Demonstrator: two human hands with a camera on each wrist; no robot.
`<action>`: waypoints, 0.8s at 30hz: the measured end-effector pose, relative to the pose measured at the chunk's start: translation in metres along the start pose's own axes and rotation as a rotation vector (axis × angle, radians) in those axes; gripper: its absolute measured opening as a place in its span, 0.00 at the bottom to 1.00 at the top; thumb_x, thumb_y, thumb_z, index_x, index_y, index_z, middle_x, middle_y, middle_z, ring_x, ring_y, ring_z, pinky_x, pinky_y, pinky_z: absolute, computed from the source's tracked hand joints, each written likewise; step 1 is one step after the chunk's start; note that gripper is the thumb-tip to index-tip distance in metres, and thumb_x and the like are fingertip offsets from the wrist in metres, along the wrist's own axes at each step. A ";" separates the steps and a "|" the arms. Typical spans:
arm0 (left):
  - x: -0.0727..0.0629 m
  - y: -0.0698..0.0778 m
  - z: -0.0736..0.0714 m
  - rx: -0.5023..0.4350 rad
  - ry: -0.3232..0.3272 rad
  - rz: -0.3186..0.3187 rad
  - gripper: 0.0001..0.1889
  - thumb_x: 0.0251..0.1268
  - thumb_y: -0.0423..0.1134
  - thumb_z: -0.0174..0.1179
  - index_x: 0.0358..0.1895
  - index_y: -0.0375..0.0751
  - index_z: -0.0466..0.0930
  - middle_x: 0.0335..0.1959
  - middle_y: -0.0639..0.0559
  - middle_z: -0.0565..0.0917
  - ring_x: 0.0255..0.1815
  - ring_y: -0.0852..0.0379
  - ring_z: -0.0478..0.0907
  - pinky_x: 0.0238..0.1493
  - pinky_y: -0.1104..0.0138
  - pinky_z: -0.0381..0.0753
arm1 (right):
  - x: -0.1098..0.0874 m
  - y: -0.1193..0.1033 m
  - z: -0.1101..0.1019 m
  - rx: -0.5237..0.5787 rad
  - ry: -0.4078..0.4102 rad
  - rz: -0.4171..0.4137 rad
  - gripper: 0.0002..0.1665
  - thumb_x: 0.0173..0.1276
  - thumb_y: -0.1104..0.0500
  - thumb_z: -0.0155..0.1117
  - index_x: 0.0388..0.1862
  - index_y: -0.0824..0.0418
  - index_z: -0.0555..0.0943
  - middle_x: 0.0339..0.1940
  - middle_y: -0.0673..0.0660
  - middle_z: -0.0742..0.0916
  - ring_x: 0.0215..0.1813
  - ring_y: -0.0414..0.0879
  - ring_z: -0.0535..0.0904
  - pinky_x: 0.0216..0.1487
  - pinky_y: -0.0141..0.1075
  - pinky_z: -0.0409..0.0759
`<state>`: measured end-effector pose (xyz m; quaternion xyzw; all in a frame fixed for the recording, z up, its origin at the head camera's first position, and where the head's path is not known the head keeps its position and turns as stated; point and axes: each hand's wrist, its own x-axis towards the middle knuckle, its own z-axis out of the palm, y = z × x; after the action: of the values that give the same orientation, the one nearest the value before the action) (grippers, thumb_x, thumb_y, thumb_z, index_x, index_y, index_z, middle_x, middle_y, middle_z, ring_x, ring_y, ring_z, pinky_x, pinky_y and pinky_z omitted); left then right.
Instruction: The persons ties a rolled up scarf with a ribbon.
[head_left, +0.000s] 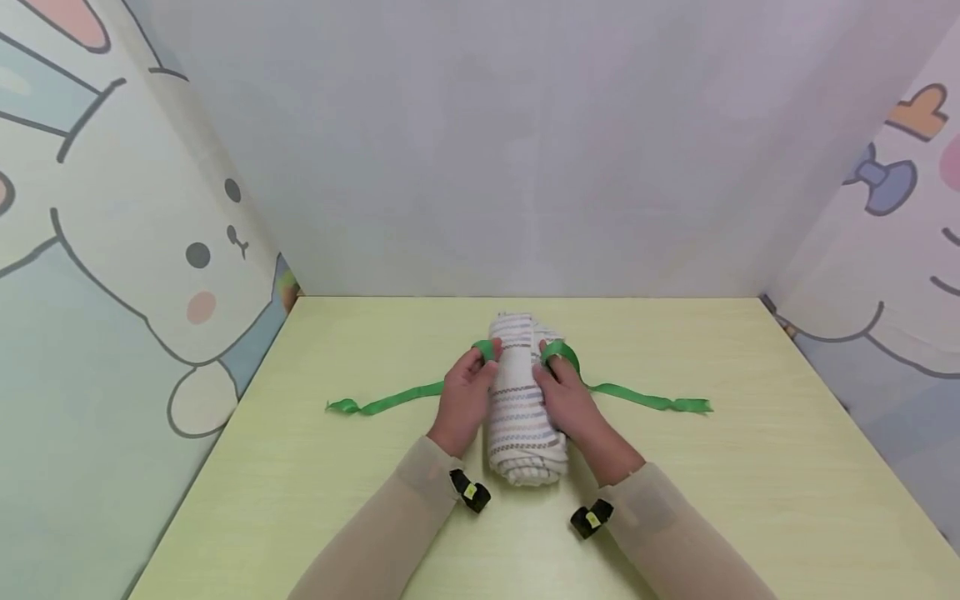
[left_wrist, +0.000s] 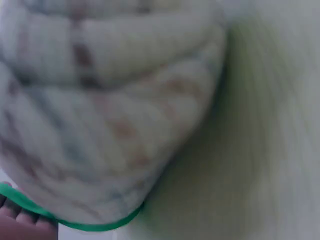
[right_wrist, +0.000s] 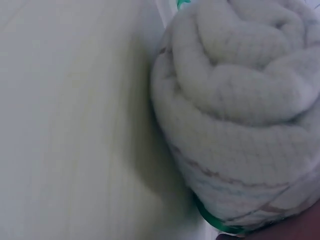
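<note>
A rolled striped cloth (head_left: 517, 417), white with grey and brown bands, lies lengthwise on the table. A green ribbon (head_left: 405, 394) passes beneath it, its two ends trailing out on either side. At the roll's left side my left hand (head_left: 463, 396) pinches the ribbon, which loops over its fingers. On the other side my right hand (head_left: 572, 404) grips the ribbon where it arches up in a loop. Both thumbs are close against the cloth. In the right wrist view the spiral end of the roll (right_wrist: 240, 95) fills much of the frame, with the ribbon (right_wrist: 212, 217) along its edge.
The pale yellow table (head_left: 262, 500) carries the roll near its middle. A plain pale backdrop (head_left: 525, 150) rises behind, with cartoon-printed panels (head_left: 135, 250) at both sides. Black wrist cameras (head_left: 471, 492) are strapped over beige sleeves (head_left: 375, 533).
</note>
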<state>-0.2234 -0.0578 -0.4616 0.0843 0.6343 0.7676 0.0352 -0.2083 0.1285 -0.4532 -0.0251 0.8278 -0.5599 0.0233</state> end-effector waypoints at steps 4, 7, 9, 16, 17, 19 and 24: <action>0.003 0.003 0.004 -0.177 0.121 -0.034 0.15 0.76 0.30 0.59 0.62 0.36 0.79 0.61 0.47 0.84 0.65 0.54 0.80 0.66 0.67 0.74 | -0.001 -0.002 -0.002 0.054 0.091 0.054 0.28 0.86 0.50 0.46 0.79 0.56 0.67 0.80 0.45 0.68 0.84 0.47 0.47 0.80 0.48 0.50; 0.005 0.004 0.007 -0.276 0.174 -0.046 0.14 0.73 0.26 0.61 0.58 0.31 0.81 0.57 0.41 0.85 0.61 0.50 0.82 0.63 0.65 0.77 | -0.002 -0.005 -0.004 0.129 0.146 0.116 0.27 0.86 0.50 0.46 0.78 0.54 0.69 0.80 0.46 0.68 0.84 0.48 0.49 0.80 0.47 0.51; 0.007 0.003 0.007 -0.327 0.191 -0.052 0.13 0.73 0.25 0.60 0.57 0.29 0.80 0.56 0.39 0.85 0.60 0.48 0.83 0.63 0.63 0.78 | -0.004 -0.007 -0.006 0.188 0.173 0.155 0.27 0.87 0.50 0.45 0.79 0.53 0.69 0.82 0.49 0.64 0.84 0.48 0.48 0.81 0.46 0.50; 0.006 0.003 0.007 -0.438 0.216 -0.076 0.17 0.82 0.29 0.49 0.67 0.30 0.73 0.61 0.38 0.82 0.64 0.48 0.80 0.63 0.62 0.78 | -0.006 -0.011 -0.014 0.463 0.185 0.183 0.28 0.89 0.52 0.38 0.80 0.62 0.65 0.83 0.58 0.62 0.83 0.48 0.50 0.80 0.43 0.52; 0.006 0.003 0.008 -0.459 0.236 -0.084 0.17 0.82 0.29 0.49 0.67 0.31 0.73 0.62 0.38 0.82 0.64 0.48 0.80 0.63 0.62 0.78 | -0.006 -0.011 -0.015 0.535 0.179 0.179 0.28 0.89 0.53 0.37 0.80 0.63 0.64 0.82 0.59 0.63 0.83 0.48 0.52 0.79 0.42 0.54; 0.004 0.005 0.009 -0.498 0.283 -0.099 0.17 0.82 0.29 0.49 0.67 0.33 0.74 0.62 0.38 0.82 0.64 0.48 0.80 0.63 0.62 0.78 | -0.005 -0.011 -0.015 0.699 0.172 0.180 0.29 0.89 0.53 0.36 0.81 0.65 0.62 0.81 0.61 0.65 0.81 0.49 0.57 0.78 0.40 0.57; 0.003 0.007 0.009 -0.611 0.358 -0.128 0.16 0.82 0.30 0.50 0.66 0.33 0.75 0.63 0.37 0.81 0.64 0.47 0.80 0.64 0.61 0.78 | -0.005 -0.009 -0.015 0.975 0.157 0.174 0.31 0.89 0.53 0.34 0.83 0.67 0.55 0.81 0.65 0.63 0.81 0.53 0.58 0.78 0.38 0.57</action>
<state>-0.2238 -0.0498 -0.4527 -0.1057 0.3758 0.9207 -0.0050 -0.2038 0.1395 -0.4390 0.1003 0.4680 -0.8778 0.0165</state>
